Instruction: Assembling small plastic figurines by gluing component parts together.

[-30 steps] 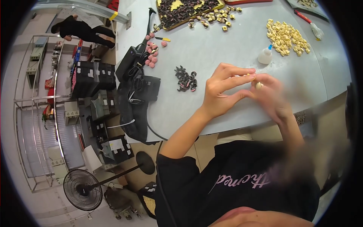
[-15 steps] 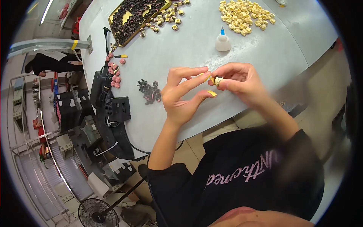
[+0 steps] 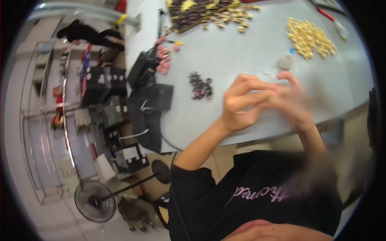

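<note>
My left hand (image 3: 243,104) is raised over the near part of the grey table, its fingers curved and their tips drawn together. Against those tips is my right hand (image 3: 295,102), smeared by motion, with one finger lifted. Whatever lies between the fingertips is hidden by blur. Just beyond the right hand stands a small squeeze bottle (image 3: 286,61) with a blue tip. Left of my hands lies a loose pile of dark curled pieces (image 3: 200,86).
Cream-yellow small pieces (image 3: 307,38) are heaped at the far right. A tray (image 3: 197,14) of dark strips is at the back, with cream-and-dark pieces (image 3: 233,17) beside it. Pink balls (image 3: 163,60) and black equipment (image 3: 150,96) line the left edge. A fan (image 3: 95,201) stands lower left.
The view has swung, so the table's things appear farther right. My hands have come closer together, and the small cream-and-dark piece pinched in the right hand no longer shows.
</note>
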Demonstrator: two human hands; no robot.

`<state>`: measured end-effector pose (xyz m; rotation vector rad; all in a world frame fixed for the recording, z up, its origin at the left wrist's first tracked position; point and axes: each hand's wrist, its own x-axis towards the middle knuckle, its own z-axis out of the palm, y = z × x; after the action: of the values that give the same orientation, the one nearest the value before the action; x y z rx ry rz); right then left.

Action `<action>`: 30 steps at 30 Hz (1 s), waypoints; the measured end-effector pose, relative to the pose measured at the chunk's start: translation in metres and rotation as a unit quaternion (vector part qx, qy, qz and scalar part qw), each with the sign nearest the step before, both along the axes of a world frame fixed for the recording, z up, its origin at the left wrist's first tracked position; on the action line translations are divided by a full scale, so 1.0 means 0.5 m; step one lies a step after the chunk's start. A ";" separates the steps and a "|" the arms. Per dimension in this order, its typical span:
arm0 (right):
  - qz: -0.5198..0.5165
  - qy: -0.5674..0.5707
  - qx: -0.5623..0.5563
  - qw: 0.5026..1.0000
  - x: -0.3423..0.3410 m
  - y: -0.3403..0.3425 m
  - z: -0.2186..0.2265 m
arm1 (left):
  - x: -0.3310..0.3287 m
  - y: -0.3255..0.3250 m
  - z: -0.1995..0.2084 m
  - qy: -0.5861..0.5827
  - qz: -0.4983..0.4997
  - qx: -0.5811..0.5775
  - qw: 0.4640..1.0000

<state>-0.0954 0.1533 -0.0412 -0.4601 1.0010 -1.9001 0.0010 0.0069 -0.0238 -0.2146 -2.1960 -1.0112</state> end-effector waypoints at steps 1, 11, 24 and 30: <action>0.018 0.000 -0.014 1.000 0.004 0.003 0.008 | 0.000 0.005 -0.001 0.000 0.018 -0.014 1.000; 0.014 0.025 -0.034 0.999 0.001 -0.015 0.021 | 0.010 0.004 0.004 0.026 0.019 0.017 0.999; -0.025 0.238 -0.052 0.970 -0.007 0.009 0.028 | 0.003 0.007 0.004 0.071 0.024 0.002 0.997; -0.010 0.196 -0.112 0.974 -0.006 0.000 0.024 | 0.004 0.015 0.004 0.070 -0.001 0.035 0.997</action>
<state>-0.0983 0.1535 -0.0294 -0.9893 1.0435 -1.9925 0.0030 0.0143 -0.0217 -0.2486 -2.0321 -1.0400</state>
